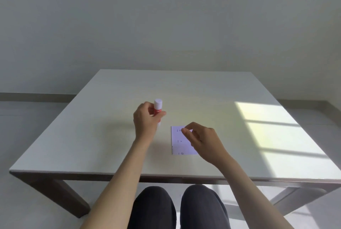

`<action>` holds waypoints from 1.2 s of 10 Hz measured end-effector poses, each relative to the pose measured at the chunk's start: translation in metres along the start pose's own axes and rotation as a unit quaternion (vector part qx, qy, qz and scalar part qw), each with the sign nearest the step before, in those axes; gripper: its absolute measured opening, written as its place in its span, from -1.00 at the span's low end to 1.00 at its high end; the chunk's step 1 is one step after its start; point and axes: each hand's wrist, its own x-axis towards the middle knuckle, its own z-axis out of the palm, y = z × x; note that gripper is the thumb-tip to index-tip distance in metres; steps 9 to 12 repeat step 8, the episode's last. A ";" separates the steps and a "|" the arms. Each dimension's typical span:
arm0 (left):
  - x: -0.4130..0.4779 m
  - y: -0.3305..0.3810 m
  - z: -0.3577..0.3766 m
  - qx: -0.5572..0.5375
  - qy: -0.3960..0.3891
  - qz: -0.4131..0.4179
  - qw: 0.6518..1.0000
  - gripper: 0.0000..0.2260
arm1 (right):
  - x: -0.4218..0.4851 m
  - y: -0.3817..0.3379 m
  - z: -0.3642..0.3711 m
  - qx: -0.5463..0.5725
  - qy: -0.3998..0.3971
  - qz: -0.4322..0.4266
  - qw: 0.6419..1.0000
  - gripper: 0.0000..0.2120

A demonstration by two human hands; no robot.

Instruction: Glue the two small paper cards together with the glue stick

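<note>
The white table point(114, 136) has lots of bare room around the middle, and a sunny patch on the right. The left hand point(145, 118) reaches forward, fingers wrapped around the upright glue stick point(158, 107). The right hand point(201, 139) hovers over the paper cards point(180, 142) mid-frame, thumb and fingertip pinched at their top edge.

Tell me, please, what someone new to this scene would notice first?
Probably the red-and-white glue stick, held upright in the left hand above the middle of the pale table. Next, the small white paper card lying flat just right of it, with the right hand hovering over its far corner. A bright patch of window light falls across the table's right side.
</note>
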 end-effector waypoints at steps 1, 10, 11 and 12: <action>0.024 -0.007 0.009 -0.007 0.015 -0.018 1.000 -0.79 | -0.008 0.008 0.001 0.030 -0.006 0.011 0.999 -0.80; 0.031 -0.032 0.010 0.005 -0.048 -0.051 0.998 -0.01 | 0.010 0.009 0.011 0.047 0.035 0.043 0.997 -0.73; 0.031 -0.032 0.010 0.005 -0.048 -0.051 0.998 -0.01 | 0.010 0.009 0.011 0.047 0.035 0.043 0.997 -0.73; 0.031 -0.032 0.010 0.005 -0.048 -0.051 0.998 -0.01 | 0.010 0.009 0.011 0.047 0.035 0.043 0.997 -0.73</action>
